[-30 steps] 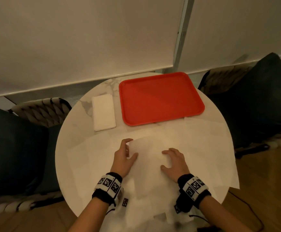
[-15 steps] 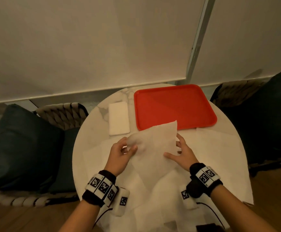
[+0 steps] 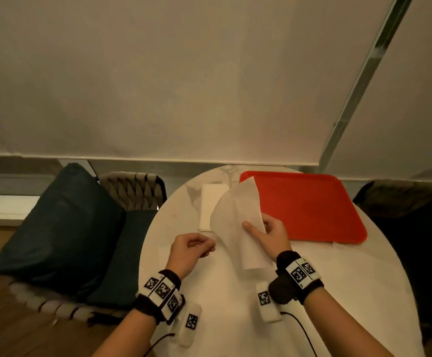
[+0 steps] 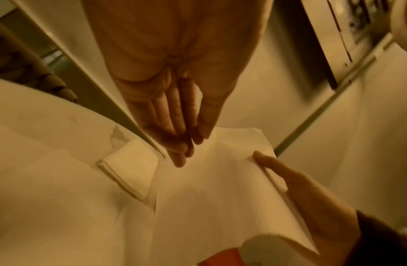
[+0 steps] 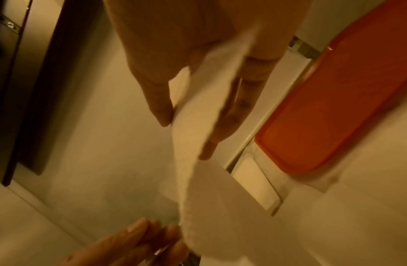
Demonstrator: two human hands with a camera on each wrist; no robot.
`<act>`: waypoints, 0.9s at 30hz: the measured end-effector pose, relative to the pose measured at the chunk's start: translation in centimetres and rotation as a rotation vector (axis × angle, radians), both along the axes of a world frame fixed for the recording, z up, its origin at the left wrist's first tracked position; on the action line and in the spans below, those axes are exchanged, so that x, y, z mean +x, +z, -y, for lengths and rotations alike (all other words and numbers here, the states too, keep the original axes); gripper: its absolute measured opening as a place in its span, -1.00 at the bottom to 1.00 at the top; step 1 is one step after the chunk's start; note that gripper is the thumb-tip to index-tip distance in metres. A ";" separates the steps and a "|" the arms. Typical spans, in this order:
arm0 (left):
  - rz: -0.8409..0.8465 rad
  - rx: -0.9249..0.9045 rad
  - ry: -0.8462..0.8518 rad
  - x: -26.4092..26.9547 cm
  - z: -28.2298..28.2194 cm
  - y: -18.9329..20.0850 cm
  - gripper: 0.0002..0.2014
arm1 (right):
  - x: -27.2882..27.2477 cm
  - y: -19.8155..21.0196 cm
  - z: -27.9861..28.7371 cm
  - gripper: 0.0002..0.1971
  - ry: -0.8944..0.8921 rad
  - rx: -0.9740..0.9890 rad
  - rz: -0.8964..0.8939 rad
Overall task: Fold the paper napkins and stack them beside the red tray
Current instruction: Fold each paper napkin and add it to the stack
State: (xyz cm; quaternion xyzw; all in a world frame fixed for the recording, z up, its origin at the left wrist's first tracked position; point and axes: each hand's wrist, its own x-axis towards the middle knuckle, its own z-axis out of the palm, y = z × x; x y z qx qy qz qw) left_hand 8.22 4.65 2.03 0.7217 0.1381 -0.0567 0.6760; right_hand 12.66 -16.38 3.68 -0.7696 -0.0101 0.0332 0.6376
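Note:
My right hand [image 3: 257, 225] pinches a white paper napkin [image 3: 235, 215] between thumb and fingers and holds it up, doubled over, above the round marble table [image 3: 173, 207]. In the right wrist view the right hand [image 5: 186, 126] has the napkin [image 5: 193, 144] running through it. My left hand [image 3: 211, 246] hovers at the napkin's left edge with thumb and fingertips close together; in the left wrist view the left hand [image 4: 191, 147] overlaps the napkin [image 4: 209, 189], and I cannot tell whether it grips it. A folded napkin stack [image 3: 207, 202] lies left of the red tray [image 3: 307, 207].
Loose unfolded napkins [image 3: 351, 256] lie flat over the near half of the table. Small white tagged boxes [image 3: 191, 323] with cables hang below my wrists. A dark cushion [image 3: 63, 228] on a woven chair stands left, another dark seat [image 3: 415, 228] right.
The napkin was lifted off the table and raised toward the tray. It now hangs narrower in my right hand. My left hand moved back to its left edge. The camera tilted up.

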 end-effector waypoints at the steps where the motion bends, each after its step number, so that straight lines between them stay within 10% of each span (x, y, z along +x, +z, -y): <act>1: -0.001 0.002 0.006 0.3 -0.2 0.1 -0.86 | 0.0 0.4 -0.3 -0.83 0.006 0.009 0.013; 10: -0.342 -0.429 -0.062 1.4 0.7 -1.0 -0.54 | -0.7 3.6 -1.8 -0.78 0.135 0.024 0.022; 27: 0.214 -0.294 -0.085 1.8 2.1 4.0 -0.69 | 0.7 6.2 1.5 -0.70 -0.025 -0.182 0.226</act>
